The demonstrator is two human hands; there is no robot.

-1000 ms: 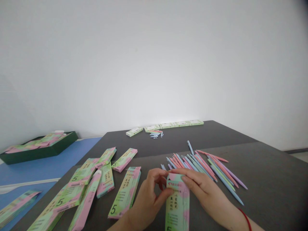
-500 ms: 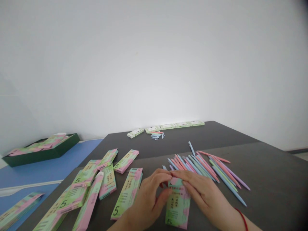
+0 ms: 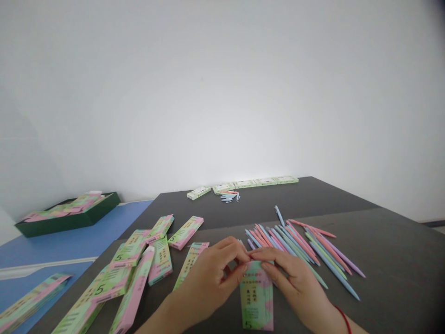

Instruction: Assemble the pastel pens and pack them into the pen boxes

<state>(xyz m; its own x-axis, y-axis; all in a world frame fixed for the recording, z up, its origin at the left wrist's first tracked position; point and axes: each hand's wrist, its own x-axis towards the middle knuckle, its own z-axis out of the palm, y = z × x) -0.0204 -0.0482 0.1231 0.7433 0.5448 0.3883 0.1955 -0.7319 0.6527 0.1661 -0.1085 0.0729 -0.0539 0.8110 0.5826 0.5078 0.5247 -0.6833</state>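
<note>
A flat pen box point(image 3: 256, 301), printed in green and pink with a 5 at its near end, lies in front of me on the dark table. My left hand point(image 3: 219, 273) is closed at the left corner of its far end, thumb and fingertips pinched together. From the other side my right hand point(image 3: 294, 278), with a red cord at the wrist, pinches the right corner of that same end. My fingertips almost meet there and partly hide the end flap. Right behind my hands lies a loose pile of pastel pens point(image 3: 292, 241).
Several similar pen boxes point(image 3: 134, 246) lie overlapping at the left. A green tray point(image 3: 69, 223) of boxes and another stack point(image 3: 33, 301) rest on a blue surface. At the back, a row of pale boxes point(image 3: 267, 182) lines the wall behind small pens point(image 3: 228, 196).
My right thumb and fingers have closed in on the box's far end, where they lay flatter before. My left hand has shifted slightly, covering more of the neighbouring box. The view has turned slightly left.
</note>
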